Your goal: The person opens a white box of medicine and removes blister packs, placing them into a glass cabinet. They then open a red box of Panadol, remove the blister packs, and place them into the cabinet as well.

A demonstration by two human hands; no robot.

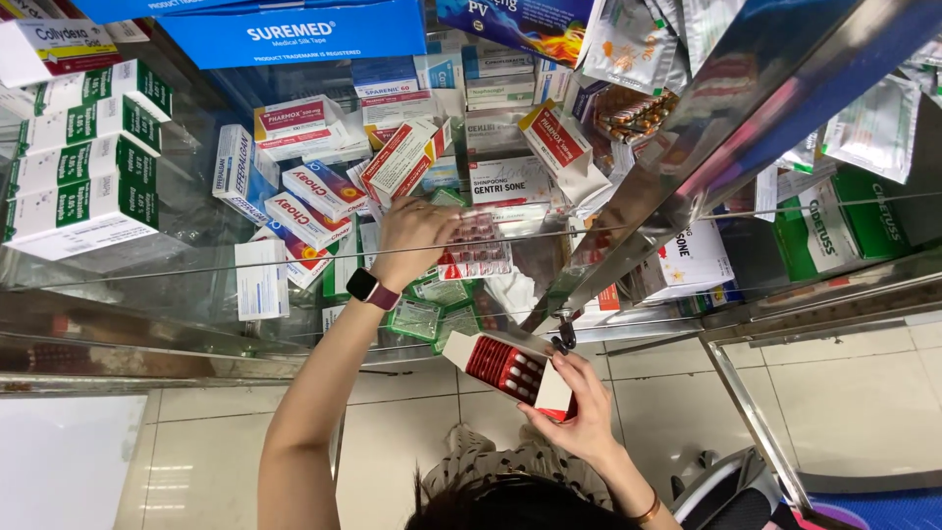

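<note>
Inside a glass cabinet (196, 265) crowded with medicine boxes, my left hand (412, 236), a watch on its wrist, has its fingers closed on a pink blister strip (478, 247) above the shelf. Below, outside the cabinet, my right hand (581, 412) grips an open red and white box (510, 368) with more strips showing inside. I seem to be mid-transfer between shelf and box; any next move needs the strip lined up with the box's open mouth.

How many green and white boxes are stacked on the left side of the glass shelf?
4. The green and white boxes sit in one pile at the far left: top, second, third, bottom. More may be hidden behind them.
</note>
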